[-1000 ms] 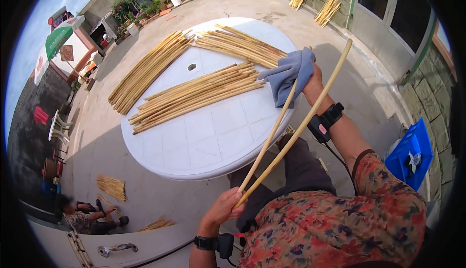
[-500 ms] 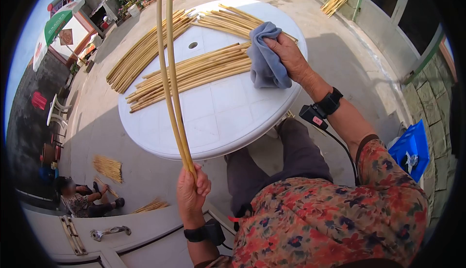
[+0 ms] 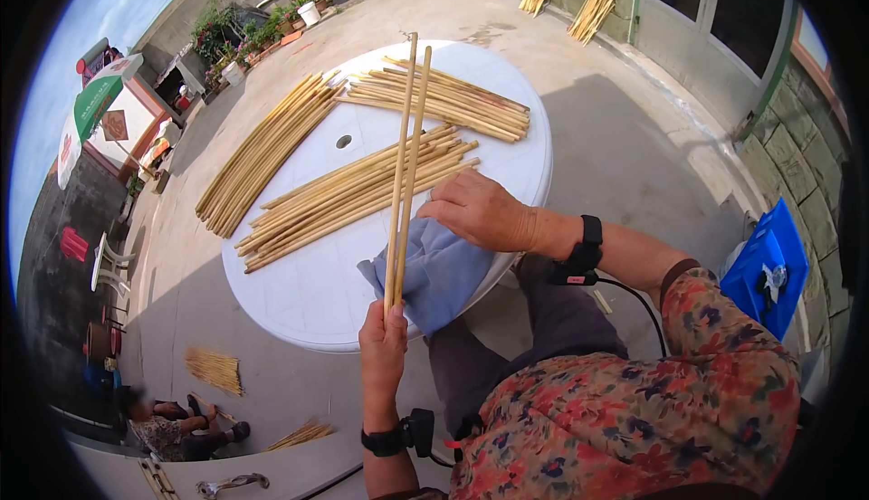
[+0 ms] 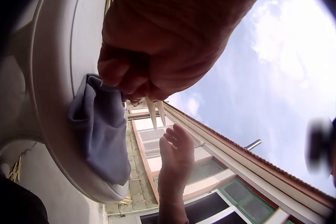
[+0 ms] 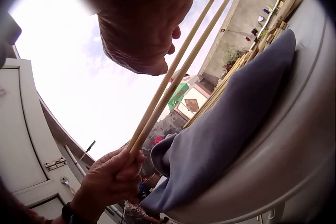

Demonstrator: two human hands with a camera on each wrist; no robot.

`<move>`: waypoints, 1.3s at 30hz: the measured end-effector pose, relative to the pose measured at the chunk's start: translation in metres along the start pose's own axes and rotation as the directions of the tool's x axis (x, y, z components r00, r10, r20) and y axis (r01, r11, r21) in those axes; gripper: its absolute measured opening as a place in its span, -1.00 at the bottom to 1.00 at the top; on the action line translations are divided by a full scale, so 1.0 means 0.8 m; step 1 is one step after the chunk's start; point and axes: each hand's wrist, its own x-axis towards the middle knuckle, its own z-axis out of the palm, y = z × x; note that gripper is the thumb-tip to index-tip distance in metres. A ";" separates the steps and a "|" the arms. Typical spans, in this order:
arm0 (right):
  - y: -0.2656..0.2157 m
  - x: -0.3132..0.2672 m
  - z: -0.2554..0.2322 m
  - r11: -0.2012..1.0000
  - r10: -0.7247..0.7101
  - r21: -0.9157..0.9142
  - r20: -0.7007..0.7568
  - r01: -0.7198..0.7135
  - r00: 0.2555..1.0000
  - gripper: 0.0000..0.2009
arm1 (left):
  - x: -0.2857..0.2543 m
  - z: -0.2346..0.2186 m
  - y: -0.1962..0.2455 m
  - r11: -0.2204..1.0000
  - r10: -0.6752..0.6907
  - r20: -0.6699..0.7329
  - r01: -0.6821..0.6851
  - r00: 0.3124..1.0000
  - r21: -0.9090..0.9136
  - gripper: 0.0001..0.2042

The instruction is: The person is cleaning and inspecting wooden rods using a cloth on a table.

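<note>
Round white tabletop (image 3: 299, 292), hole near its middle. Three bundles of bamboo sticks lie on it: one bundle (image 3: 262, 147) overhanging the far-left edge, a middle bundle (image 3: 353, 192) running diagonally across the centre, a third bundle (image 3: 444, 97) at the far-right edge. Near half of the tabletop is bare apart from the cloth.

Blue-grey cloth (image 3: 425, 269) sits at the near-right edge, part of it draped over the rim; wrist views show it hanging off the edge.

Right hand (image 3: 475, 210): forearm comes in from the right, palm down, resting on the far end of the cloth. Grip relaxed, fingers lightly bent over the fabric, not clenched; can't tell if it pinches the cloth.

Left hand (image 3: 385, 342): raised just off the near edge, wrist straight, grip closed round the lower ends of two bamboo sticks (image 3: 405, 165). The pair stands close to upright, side by side, touching at the bottom, tips slightly apart above the middle bundle. They pass just left of the right hand, crossing over the cloth.

Blue crate (image 3: 765, 274) stands on the ground to the right, well apart from the tabletop.
</note>
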 end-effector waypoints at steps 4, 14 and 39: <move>0.027 0.002 -0.025 0.883 -0.223 -0.440 -0.092 0.161 0.971 -0.69 | 0.005 0.003 0.013 0.991 -0.003 0.150 -0.016 0.989 0.130 -0.82; 0.147 -0.085 -0.132 0.856 0.081 -0.516 0.067 -0.035 0.994 -0.77 | 0.022 -0.072 -0.008 0.968 -0.096 0.320 0.163 0.942 -0.189 -0.78; 0.266 0.032 0.009 0.538 0.809 -0.476 0.059 -0.696 0.584 -0.76 | 0.033 0.034 -0.058 0.566 0.607 -0.046 -0.390 0.793 0.726 -0.71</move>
